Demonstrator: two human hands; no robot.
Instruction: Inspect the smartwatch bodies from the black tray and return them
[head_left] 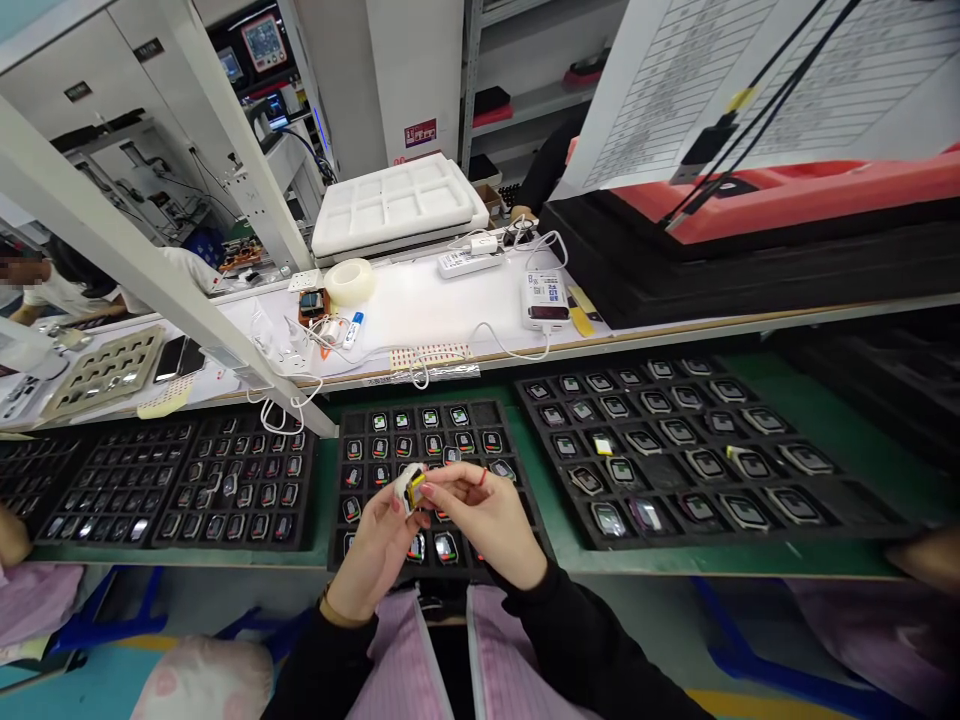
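Note:
Above a black foam tray [499, 412] of small watch parts, my left hand [375, 550] holds a small white and yellow piece [411, 488] between its fingers. My right hand [487, 515] meets it from the right, thumb and fingertips pinched at the yellow part of the same piece. Its exact shape is too small to tell, and the fingers cover some of it. Below the hands, several watch parts with lit or coloured faces, such as one watch part [445, 546], sit in the tray's compartments.
To the right lies another tray [660, 470] of watch parts; more trays [232, 480] are at the left. The shelf [420, 300] behind holds a tape roll [350, 282], cables and a white box [546, 298]. Other people are at both sides.

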